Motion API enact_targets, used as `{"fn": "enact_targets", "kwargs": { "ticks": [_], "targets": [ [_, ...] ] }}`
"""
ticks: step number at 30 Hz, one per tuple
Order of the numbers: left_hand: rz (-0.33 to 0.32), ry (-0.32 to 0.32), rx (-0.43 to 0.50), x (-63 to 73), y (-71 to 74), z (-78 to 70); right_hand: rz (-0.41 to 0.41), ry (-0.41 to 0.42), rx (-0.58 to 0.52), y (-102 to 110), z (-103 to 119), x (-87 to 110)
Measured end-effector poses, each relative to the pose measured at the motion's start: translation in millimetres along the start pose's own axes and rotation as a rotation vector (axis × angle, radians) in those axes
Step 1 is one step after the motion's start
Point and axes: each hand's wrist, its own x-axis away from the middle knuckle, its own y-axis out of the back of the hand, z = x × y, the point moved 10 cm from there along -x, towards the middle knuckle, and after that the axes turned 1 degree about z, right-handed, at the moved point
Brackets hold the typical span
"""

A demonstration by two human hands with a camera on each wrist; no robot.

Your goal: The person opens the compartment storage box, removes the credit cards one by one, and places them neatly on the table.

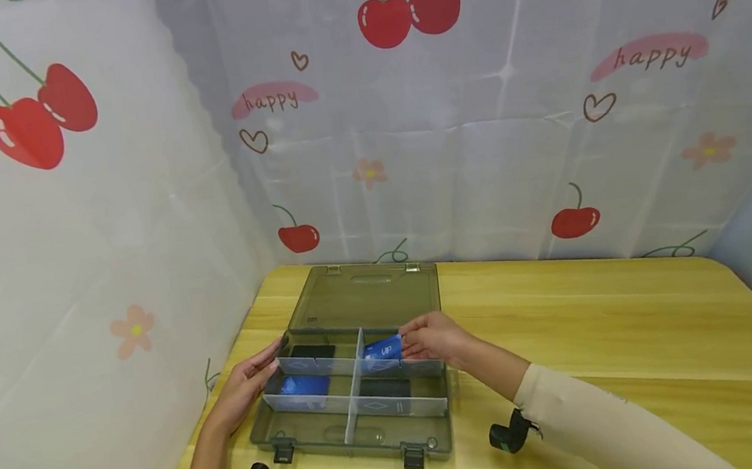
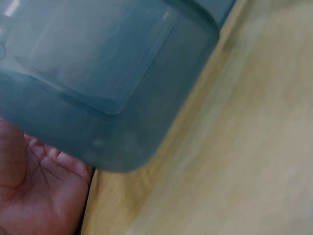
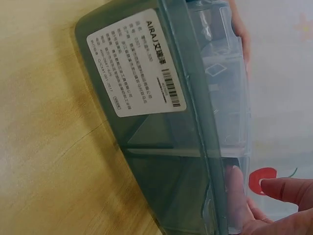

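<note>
A translucent grey-green organizer box (image 1: 310, 444) lies open on the table, its lid folded back. Inside, my right hand (image 1: 434, 339) pinches the right end of a blue card (image 1: 382, 351) marked VIP, tilted in the back right compartment. In the right wrist view, right-hand fingers (image 3: 235, 188) show through the clear wall, with the thumb above the rim. My left hand (image 1: 243, 388) rests along the box's left side, fingers extended towards the back corner. Its palm (image 2: 44, 191) shows beside the box wall (image 2: 132, 142) in the left wrist view.
Clear dividers (image 1: 397, 404) split the box into several compartments. A dark flat item (image 1: 313, 350) lies back left, a blue packet (image 1: 305, 386) middle left, another dark item (image 1: 385, 387) middle right. Two latches (image 1: 414, 458) hang in front. Printed curtains (image 1: 454, 178) border the wooden table (image 1: 604, 316).
</note>
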Motion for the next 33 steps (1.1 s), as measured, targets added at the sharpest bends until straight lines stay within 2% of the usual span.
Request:
{"fn": "enact_targets", "kwargs": {
  "ticks": [6, 14, 25, 33],
  "targets": [
    [-0.002, -0.003, -0.001, -0.3, 0.6, -0.8, -0.041, 0.004, -0.011, 3, 0, -7.6],
    [0.001, -0.010, 0.001, 1.6, 0.7, -0.9, -0.006, -0.023, -0.029, -1, -1, -14.2],
    [-0.009, -0.008, -0.016, 0.8, 0.3, -1.4, -0.039, -0.018, 0.013, 4, -1, -13.1],
    [-0.028, -0.016, -0.043, 1.9, 2.6, -2.0, -0.051, 0.016, 0.017, 7, 3, -9.7]
  ]
}}
